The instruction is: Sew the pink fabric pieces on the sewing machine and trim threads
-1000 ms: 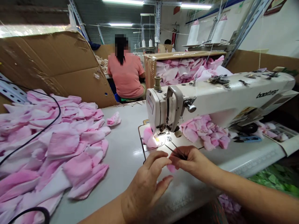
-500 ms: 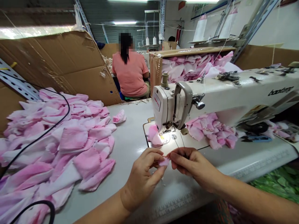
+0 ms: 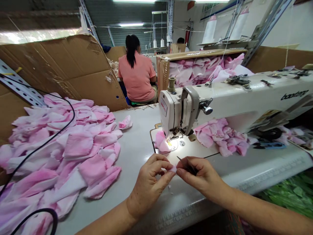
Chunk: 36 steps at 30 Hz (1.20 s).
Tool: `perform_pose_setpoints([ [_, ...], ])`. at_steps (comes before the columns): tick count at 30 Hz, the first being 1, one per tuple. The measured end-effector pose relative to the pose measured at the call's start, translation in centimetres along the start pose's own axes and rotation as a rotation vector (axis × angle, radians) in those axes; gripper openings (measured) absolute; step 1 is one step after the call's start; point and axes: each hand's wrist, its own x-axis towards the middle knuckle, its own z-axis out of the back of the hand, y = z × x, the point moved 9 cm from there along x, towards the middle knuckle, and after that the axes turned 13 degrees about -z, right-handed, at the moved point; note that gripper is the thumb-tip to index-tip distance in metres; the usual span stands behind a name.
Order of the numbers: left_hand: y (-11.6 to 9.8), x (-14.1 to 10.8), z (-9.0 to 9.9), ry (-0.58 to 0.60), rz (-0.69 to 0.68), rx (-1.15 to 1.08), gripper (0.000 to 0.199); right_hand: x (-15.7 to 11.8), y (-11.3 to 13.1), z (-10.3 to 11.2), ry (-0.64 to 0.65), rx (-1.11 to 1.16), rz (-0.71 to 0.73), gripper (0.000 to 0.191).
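My left hand (image 3: 154, 178) pinches a small pink fabric piece (image 3: 173, 168) in front of the sewing machine (image 3: 171, 111). My right hand (image 3: 199, 171) meets it at the piece's right end, its fingers closed around dark, thin-pointed snips (image 3: 189, 165); whether its fingertips also grip the fabric is hard to tell. Another pink piece (image 3: 161, 142) lies under the lit needle area, beyond my hands. A bunch of small pink pieces (image 3: 223, 137) rests beneath the machine arm.
A large heap of pink and white fabric (image 3: 80, 147) covers the left of the table, crossed by a black cable (image 3: 52, 137). Blue-handled scissors (image 3: 269, 145) lie at the right. Behind stand a cardboard box of fabric (image 3: 163, 70) and a seated person (image 3: 138, 76).
The snips in my right hand have turned, their tips now pointing up and left rather than toward the machine. Both hands stay close together at the small piece.
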Motion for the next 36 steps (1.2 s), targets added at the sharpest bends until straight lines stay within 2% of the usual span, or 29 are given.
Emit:
perform_pose_setpoints([
  [5,0.5,-0.2,-0.2,0.004,0.071,-0.042,0.007,-0.2,0.4,0.2,-0.014,-0.058,0.082,0.025],
  [8,1.3,-0.4,-0.3,-0.026,0.168,-0.146,0.005,-0.6,0.6,0.1,-0.002,-0.116,0.155,0.008],
  [11,2.0,-0.8,-0.7,-0.048,0.262,-0.281,0.013,-1.1,1.0,0.1,-0.013,-0.189,0.265,0.018],
  [16,2.4,-0.9,-0.9,-0.095,0.349,-0.418,0.021,-1.7,1.4,-0.8,0.020,-0.296,0.360,0.013],
  [18,2.4,-0.9,-0.9,-0.100,0.365,-0.437,0.023,-1.6,1.3,-0.6,0.018,-0.271,0.327,0.011],
  [21,2.6,-1.1,-0.8,-0.100,0.394,-0.430,0.025,-1.0,0.7,0.6,-0.049,-0.180,0.182,0.003],
  [23,2.8,-1.3,-0.8,-0.114,0.409,-0.430,0.026,-0.7,0.2,1.2,-0.068,-0.134,0.075,0.012],
  [26,3.3,-1.6,-0.6,-0.157,0.430,-0.445,0.028,-0.6,-0.1,1.0,-0.009,-0.125,-0.023,0.026],
  [30,3.9,-1.9,-0.5,-0.206,0.460,-0.450,0.028,-1.0,-0.6,0.4,0.016,-0.149,-0.070,0.033],
  [36,4.0,-1.8,-0.4,-0.237,0.460,-0.444,0.026,-1.3,0.1,-0.2,0.028,-0.188,-0.012,0.025],
])
